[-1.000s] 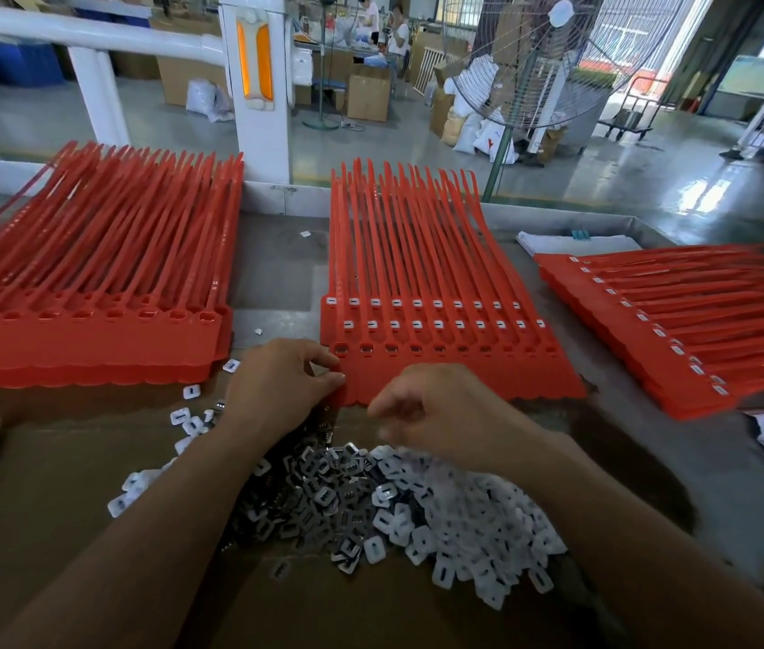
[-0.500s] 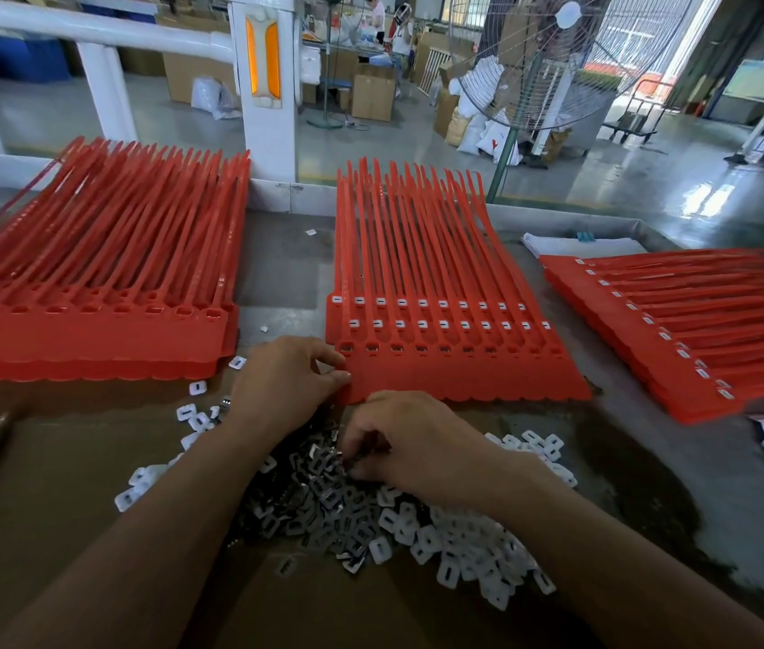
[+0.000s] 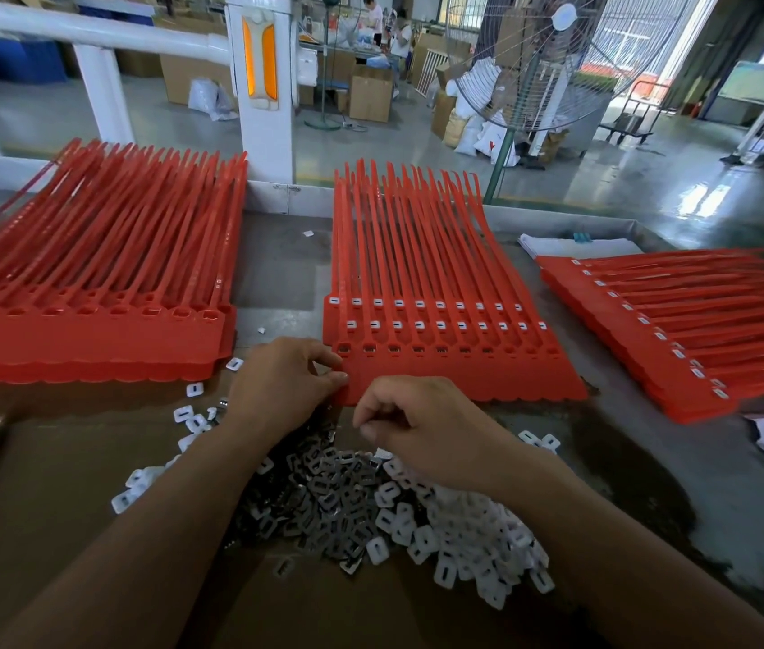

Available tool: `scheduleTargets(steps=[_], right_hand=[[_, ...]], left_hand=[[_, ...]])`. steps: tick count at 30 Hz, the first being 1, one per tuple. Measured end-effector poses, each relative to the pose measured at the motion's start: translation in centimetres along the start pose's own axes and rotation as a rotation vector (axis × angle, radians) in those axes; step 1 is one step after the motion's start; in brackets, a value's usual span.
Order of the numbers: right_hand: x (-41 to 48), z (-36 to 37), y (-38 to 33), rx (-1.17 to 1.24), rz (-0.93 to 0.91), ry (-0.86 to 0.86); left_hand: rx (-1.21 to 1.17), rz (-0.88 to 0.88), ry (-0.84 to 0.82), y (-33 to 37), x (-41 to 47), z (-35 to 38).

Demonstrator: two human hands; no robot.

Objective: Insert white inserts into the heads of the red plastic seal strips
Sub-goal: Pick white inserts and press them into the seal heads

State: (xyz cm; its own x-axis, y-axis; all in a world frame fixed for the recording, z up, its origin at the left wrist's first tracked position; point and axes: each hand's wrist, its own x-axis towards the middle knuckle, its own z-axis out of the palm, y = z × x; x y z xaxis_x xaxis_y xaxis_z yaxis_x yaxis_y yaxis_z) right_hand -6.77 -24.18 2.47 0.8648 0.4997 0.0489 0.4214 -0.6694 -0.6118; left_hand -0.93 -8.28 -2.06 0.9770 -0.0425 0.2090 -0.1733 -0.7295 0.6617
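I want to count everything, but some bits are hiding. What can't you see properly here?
- Right hand: its curled fingers hide whether it holds an insert.
- Pile of inserts: both forearms cover part.
- Right stack of red strips: tips blurred, cut by the right edge.
- Left stack: cut by the left edge.

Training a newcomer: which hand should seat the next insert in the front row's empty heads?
Right hand: free, pinched above the insert pile. Left hand pins the middle strip sheet.

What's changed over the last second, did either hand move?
The right hand dipped into the pile of white inserts, then lifted back toward the middle red strip stack, fingers pinched; contents hidden. The left hand stayed on that stack's near-left corner.
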Motion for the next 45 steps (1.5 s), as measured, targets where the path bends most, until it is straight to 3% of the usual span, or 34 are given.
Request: scheduleTargets(steps=[7,12,18,24,34,45], right_hand=[[-0.4,-2.4,1.7,0.023,0.127,0.149],[-0.5,-5.1,5.6,-0.003,0.272,0.386],[-0.8,-7.3,10.6,0.239,0.514,0.588],[-0.4,-7.9,12.2,0.055,0.513,0.629],[0.1,-7.0,12.8,0.018,0.58,0.515],[0.6,-6.9,12.5,0.088,0.64,0.593]], left_hand=[[0.016,-0.007,0.001,-0.2,0.0,0.1],[0.009,-0.008,-0.01,-0.2,0.1,0.1],[0.009,-0.004,-0.015,-0.2,0.1,0.1],[0.003,-0.002,-0.01,-0.3,0.0,0.2],[0.004,0.001,-0.012,-0.3,-0.1,0.1],[0.013,0.003,-0.009,-0.3,-0.2,0.1]])
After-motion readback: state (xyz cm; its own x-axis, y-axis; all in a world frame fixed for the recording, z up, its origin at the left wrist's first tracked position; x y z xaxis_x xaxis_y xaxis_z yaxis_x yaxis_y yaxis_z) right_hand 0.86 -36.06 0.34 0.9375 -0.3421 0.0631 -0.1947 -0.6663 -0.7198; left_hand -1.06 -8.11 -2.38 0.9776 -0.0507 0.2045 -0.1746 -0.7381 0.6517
